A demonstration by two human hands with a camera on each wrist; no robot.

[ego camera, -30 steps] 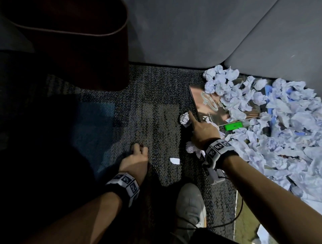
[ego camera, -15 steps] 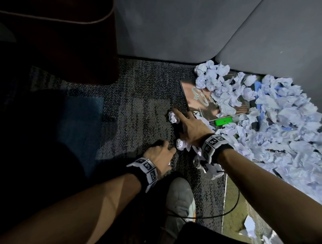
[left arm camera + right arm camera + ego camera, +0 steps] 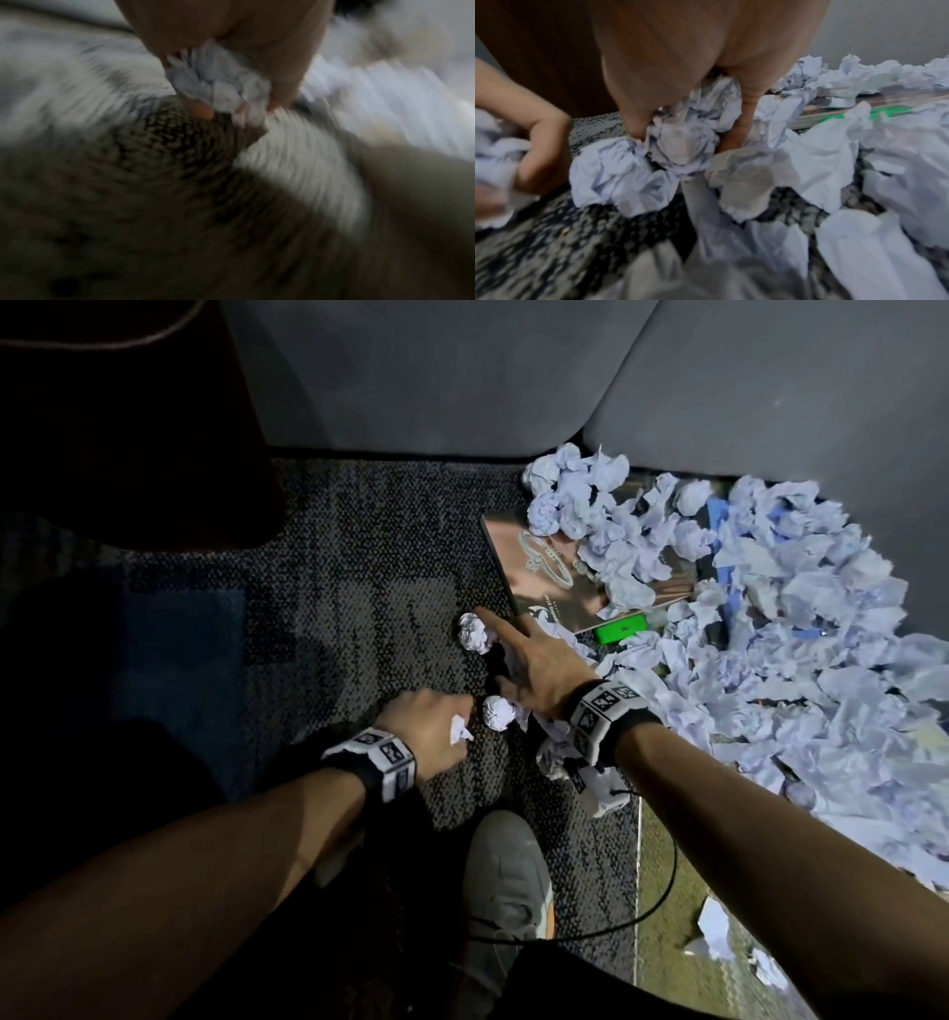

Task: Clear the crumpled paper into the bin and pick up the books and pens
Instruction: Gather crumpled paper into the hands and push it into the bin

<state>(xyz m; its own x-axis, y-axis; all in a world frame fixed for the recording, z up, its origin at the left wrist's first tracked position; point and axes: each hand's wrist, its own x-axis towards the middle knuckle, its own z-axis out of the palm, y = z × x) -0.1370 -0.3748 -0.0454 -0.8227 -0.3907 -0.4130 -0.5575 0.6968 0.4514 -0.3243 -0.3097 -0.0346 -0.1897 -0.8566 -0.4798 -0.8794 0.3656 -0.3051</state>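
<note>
Crumpled paper: pale lilac-white wads (tightly creased) heaped on carpet at 3 o'clock, burying a book. Left hand fingers clench one wad; right hand fingers curl around another.

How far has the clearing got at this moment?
Early stage. Left hand grips a crumpled white paper ball; right hand closes on another crumpled paper wad. The big pale paper pile still half-covers the brown glossy book; the dark brown bin stands nearby.
</note>
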